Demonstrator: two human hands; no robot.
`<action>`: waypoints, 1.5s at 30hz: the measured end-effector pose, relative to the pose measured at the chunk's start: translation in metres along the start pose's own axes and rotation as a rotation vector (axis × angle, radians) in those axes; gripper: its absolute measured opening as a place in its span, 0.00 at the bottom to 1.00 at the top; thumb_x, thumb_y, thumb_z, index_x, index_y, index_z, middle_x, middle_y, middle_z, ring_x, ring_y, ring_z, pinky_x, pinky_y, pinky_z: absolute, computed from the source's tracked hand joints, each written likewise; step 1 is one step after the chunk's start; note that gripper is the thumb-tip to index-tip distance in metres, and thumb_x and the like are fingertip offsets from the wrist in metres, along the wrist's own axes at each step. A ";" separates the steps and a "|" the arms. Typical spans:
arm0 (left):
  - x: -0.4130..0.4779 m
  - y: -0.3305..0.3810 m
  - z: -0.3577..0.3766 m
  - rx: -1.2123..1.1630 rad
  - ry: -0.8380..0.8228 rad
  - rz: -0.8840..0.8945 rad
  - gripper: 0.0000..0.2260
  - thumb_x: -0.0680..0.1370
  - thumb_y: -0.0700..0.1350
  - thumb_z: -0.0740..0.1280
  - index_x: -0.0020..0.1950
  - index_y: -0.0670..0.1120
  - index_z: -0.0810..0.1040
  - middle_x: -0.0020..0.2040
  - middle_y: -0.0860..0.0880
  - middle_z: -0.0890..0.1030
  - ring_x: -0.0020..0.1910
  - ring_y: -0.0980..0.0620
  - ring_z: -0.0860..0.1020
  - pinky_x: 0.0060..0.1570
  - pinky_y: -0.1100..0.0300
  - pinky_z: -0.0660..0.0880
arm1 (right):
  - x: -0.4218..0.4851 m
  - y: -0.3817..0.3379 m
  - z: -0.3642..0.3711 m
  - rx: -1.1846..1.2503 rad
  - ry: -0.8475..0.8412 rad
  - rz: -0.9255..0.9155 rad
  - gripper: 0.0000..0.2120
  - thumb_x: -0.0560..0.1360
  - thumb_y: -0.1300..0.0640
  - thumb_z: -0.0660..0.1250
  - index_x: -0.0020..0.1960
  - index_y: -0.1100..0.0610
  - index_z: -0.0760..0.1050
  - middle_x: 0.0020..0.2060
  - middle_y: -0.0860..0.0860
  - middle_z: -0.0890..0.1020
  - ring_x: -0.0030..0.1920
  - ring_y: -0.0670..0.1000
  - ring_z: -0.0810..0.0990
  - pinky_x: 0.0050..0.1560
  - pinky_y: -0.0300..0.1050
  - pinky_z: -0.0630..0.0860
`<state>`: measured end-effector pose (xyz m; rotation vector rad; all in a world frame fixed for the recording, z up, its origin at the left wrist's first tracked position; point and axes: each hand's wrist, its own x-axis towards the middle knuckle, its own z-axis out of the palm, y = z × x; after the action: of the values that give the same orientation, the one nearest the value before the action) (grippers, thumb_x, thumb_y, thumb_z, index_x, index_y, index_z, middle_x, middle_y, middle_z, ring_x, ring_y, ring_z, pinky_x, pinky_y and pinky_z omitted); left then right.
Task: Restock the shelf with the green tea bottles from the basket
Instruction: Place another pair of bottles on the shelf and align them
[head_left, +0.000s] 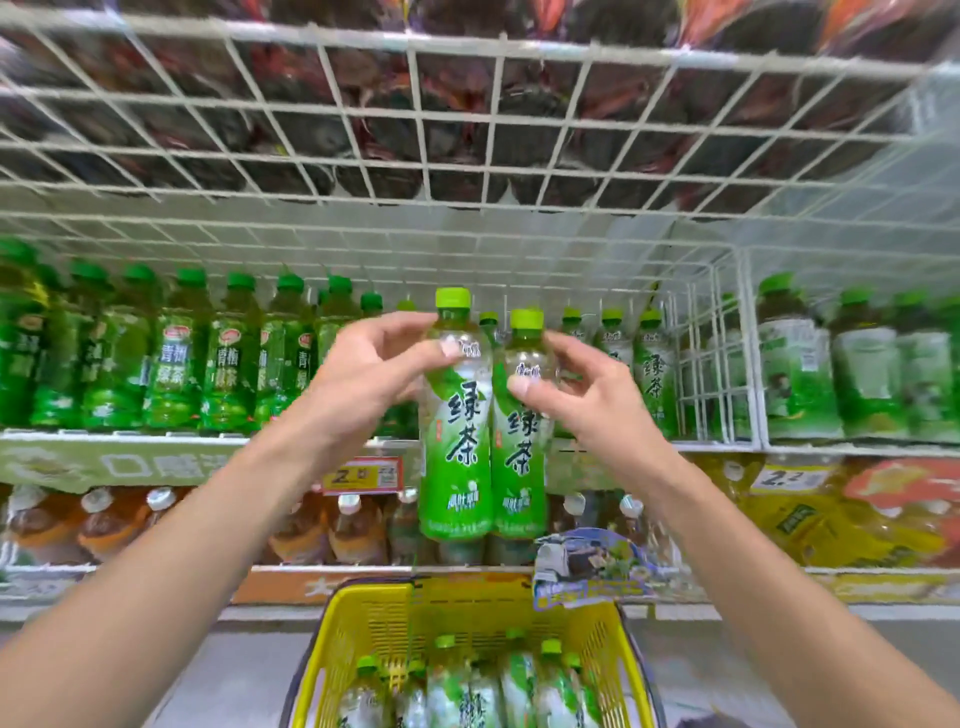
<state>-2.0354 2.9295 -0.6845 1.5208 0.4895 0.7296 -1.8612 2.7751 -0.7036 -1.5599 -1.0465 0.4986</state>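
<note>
Head view: each grip is curled round the clear shoulder of one bottle, just under the cap. The left green tea bottle (456, 457) is pinched between thumb and fingers by the left grip (366, 374), and the right green tea bottle (519, 467) is held likewise by the right grip (582, 395). Both bottles are kept upright, side by side and touching, in front of the shelf (208, 439) and above the yellow basket (332, 649), where more bottles (457, 691) are lying. A row of matching bottles (652, 374) is seen on the shelf just behind, to the right of the held pair. Full bottles are judged fairly heavy for a fingertip pinch, with smooth, slightly yielding plastic and a slick label. A hold lower down, round the body, would be judged surer for setting them down.
</note>
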 end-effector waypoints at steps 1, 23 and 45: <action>0.015 0.006 -0.001 -0.016 0.020 0.012 0.25 0.62 0.54 0.79 0.56 0.48 0.82 0.51 0.51 0.86 0.51 0.49 0.79 0.53 0.50 0.72 | 0.018 -0.007 -0.001 -0.003 0.014 -0.010 0.32 0.73 0.49 0.78 0.74 0.52 0.72 0.64 0.39 0.77 0.63 0.40 0.77 0.65 0.34 0.70; 0.140 -0.078 -0.034 0.201 0.058 -0.049 0.15 0.77 0.45 0.73 0.63 0.51 0.79 0.55 0.51 0.85 0.43 0.49 0.79 0.48 0.52 0.80 | 0.155 0.088 0.033 -0.040 -0.055 0.069 0.38 0.74 0.35 0.69 0.80 0.43 0.61 0.77 0.47 0.67 0.75 0.51 0.68 0.71 0.49 0.65; 0.168 -0.072 -0.031 0.885 0.067 -0.005 0.16 0.71 0.51 0.79 0.50 0.43 0.79 0.44 0.48 0.82 0.39 0.55 0.78 0.36 0.64 0.73 | 0.167 0.097 0.035 -0.077 -0.111 0.043 0.39 0.70 0.44 0.79 0.77 0.44 0.67 0.69 0.41 0.77 0.70 0.44 0.74 0.75 0.55 0.67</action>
<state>-1.9300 3.0753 -0.7304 2.3120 0.9432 0.5803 -1.7689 2.9359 -0.7676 -1.6405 -1.1297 0.5863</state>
